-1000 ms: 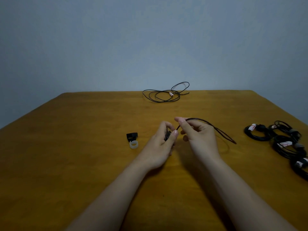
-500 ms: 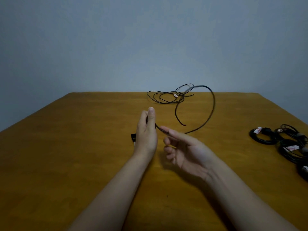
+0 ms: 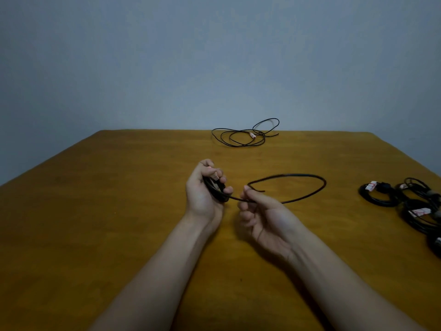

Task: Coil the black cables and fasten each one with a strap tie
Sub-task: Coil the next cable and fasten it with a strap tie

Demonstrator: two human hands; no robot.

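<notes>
Left hand [image 3: 202, 194]: gripped coiled turns of black cable [image 3: 298, 175] above table [image 3: 119, 223] centre.
Right hand [image 3: 265, 218]: pinched that cable's free loop, just beside the other hand.
Loose cable [image 3: 241, 137]: lay at far edge.
Tied coils [image 3: 379, 197]: lay far right.

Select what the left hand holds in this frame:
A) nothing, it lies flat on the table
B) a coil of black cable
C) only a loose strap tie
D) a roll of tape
B: the left hand grips several loops of the black cable gathered in its palm, while the right hand pinches the free length that leads off the coil.
</notes>
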